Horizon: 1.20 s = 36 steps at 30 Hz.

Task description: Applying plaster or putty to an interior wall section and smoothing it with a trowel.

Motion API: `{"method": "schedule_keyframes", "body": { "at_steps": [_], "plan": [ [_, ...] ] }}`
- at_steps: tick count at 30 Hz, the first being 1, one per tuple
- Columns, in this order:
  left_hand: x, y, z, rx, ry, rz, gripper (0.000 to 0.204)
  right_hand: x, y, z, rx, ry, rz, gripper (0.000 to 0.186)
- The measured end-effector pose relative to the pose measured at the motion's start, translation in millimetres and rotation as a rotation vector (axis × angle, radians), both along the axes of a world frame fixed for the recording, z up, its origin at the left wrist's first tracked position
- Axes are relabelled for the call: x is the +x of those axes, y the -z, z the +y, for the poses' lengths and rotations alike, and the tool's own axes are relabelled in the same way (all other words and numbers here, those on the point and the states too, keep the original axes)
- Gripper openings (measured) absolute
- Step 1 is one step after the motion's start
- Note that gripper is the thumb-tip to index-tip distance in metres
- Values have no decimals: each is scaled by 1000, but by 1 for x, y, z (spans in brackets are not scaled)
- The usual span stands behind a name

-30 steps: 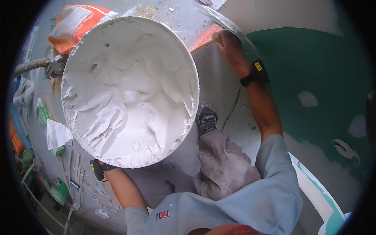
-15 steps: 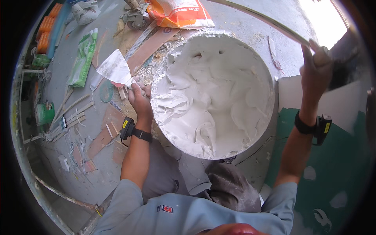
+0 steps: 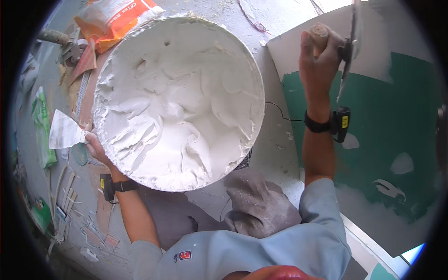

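My left hand (image 3: pixel 97 148) is closed round the handle of a wide putty knife (image 3: pixel 66 132), its whitish blade pointing away to the left. That hand is beside the left side of a big round bucket (image 3: pixel 259 88) of thick white joint compound (image 3: pixel 186 95), whose surface is lumpy and scooped. Raised to the right of the bucket, my right hand (image 3: pixel 318 60) grips the wooden handle of a plastering trowel (image 3: pixel 353 39). Seen nearly edge-on, the trowel's blade stands upright, and smears of white show on it. Both wrists wear black strapped devices.
On the right a green board (image 3: pixel 373 112) is partly covered with white patches. An orange and white bag (image 3: pixel 114 21) lies behind the bucket, near a caster wheel (image 3: pixel 72 53). A green bag (image 3: pixel 43 130) and scattered wood scraps (image 3: pixel 67 191) are on the left floor.
My view has turned right, so the bucket sits further left and more of the green board shows. The trowel, formerly blurred at the upper right, now stands upright beside the board.
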State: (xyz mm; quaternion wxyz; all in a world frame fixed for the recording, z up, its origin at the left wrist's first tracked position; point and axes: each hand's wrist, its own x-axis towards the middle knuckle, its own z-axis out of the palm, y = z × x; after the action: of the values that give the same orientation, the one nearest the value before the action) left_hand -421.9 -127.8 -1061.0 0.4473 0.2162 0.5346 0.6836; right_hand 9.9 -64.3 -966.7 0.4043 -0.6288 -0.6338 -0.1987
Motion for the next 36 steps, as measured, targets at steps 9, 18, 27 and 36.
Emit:
{"method": "schedule_keyframes", "body": {
  "at_steps": [9, 18, 27, 36],
  "plan": [
    [24, 1, -23, -135, 134, 25, 46, 71, 205, -90, -616, 240, 266, 33],
    [4, -5, -46, -250, 22, 214, 46, 96, 287, -23, -875, 219, 624, 34],
    [-11, 1, -51, -315, -15, 258, 46, 101, 292, -24, -980, 194, 766, 37],
    [-5, 9, -39, -316, 16, 252, 45, 165, 349, -21, -1094, 210, 850, 38]
  ]
}}
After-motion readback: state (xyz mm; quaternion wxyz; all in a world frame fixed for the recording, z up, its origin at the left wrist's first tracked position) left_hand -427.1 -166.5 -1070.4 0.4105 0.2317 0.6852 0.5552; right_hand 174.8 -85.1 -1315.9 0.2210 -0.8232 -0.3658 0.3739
